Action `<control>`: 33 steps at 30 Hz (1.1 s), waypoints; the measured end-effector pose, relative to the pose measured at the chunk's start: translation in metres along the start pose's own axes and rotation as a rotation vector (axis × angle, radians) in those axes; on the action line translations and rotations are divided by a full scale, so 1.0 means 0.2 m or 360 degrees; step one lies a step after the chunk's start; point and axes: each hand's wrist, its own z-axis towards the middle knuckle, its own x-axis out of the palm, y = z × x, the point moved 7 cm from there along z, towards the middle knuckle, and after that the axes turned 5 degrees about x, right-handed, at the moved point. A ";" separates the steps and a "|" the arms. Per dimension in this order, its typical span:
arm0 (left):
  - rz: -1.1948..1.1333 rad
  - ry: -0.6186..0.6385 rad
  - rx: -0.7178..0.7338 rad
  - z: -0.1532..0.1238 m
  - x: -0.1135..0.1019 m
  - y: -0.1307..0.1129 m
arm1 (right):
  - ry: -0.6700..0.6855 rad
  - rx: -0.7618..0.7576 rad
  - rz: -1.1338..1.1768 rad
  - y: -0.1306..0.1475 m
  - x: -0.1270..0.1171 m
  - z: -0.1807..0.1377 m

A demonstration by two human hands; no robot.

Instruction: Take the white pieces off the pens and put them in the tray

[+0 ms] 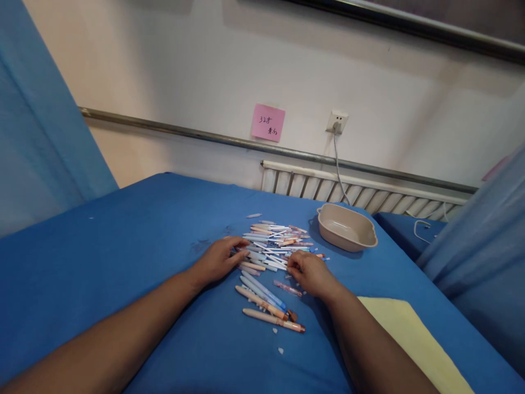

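A loose pile of pens (254,238) and thin white sticks (275,260) lies on the blue cloth between my hands. At the pile's left side is my left hand (221,258), its bent fingers and thumb apart around the pens' ends. My right hand (312,272) pinches at the right ends of the white sticks; its fingertips are partly hidden. Closer to me are pale blue pens (262,290), a peach pen with a brown end (262,302) and another peach pen (273,319). A short pinkish pen part (287,288) lies below my right hand.
A beige basin (346,227) stands behind the pile on the right. Yellow cloth or paper (404,334) lies beside my right forearm. Small white bits (280,351) are scattered in front. Behind are a radiator (311,183), a rail and a plugged-in socket (337,121); blue curtains hang both sides.
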 end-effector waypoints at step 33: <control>-0.0127 -0.0039 0.0124 -0.02 0.05 -0.09 | 0.0205 -0.0310 -0.0139 0.32 0.01 -0.11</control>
